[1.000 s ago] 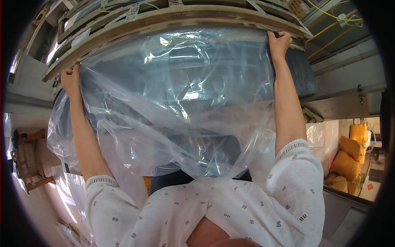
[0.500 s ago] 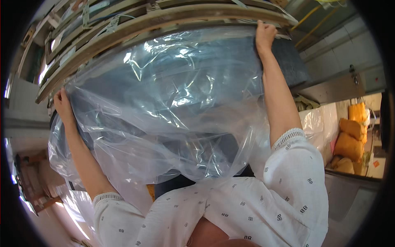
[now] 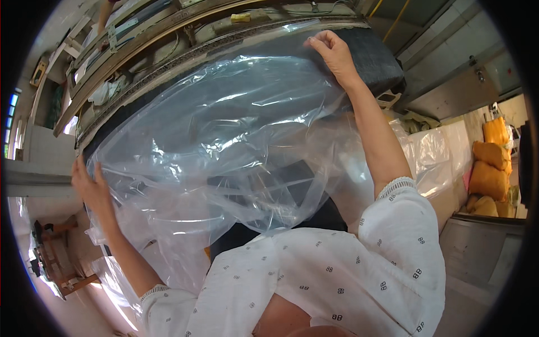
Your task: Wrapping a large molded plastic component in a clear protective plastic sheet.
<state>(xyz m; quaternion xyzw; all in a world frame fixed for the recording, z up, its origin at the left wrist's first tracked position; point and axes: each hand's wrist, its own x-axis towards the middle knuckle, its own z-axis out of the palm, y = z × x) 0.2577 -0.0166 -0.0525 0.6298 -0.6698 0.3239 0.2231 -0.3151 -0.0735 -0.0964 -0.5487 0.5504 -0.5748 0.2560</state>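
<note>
At the far left stands a brown wooden piece of furniture (image 3: 54, 238). The left hand (image 3: 92, 188) comes next, palm down, its thumb and fingers spread apart and loose at the left corner of a clear plastic film (image 3: 230, 126). Above it, wooden rails (image 3: 120, 62) run obliquely toward the top. The film spreads between both forearms, over a dark grey slab-like surface (image 3: 373, 53) and down in creased folds to the white patterned blouse (image 3: 320, 269). A small yellow block (image 3: 240, 18) sits beyond the film's far edge. Farther right, the right hand (image 3: 336, 55) is over the dark surface near the far edge, thumb and forefinger drawn close together; I cannot tell whether they grip the film. Past the right forearm lies more clear sheeting (image 3: 435, 157), then stacked orange-yellow bundles (image 3: 488, 177).
</note>
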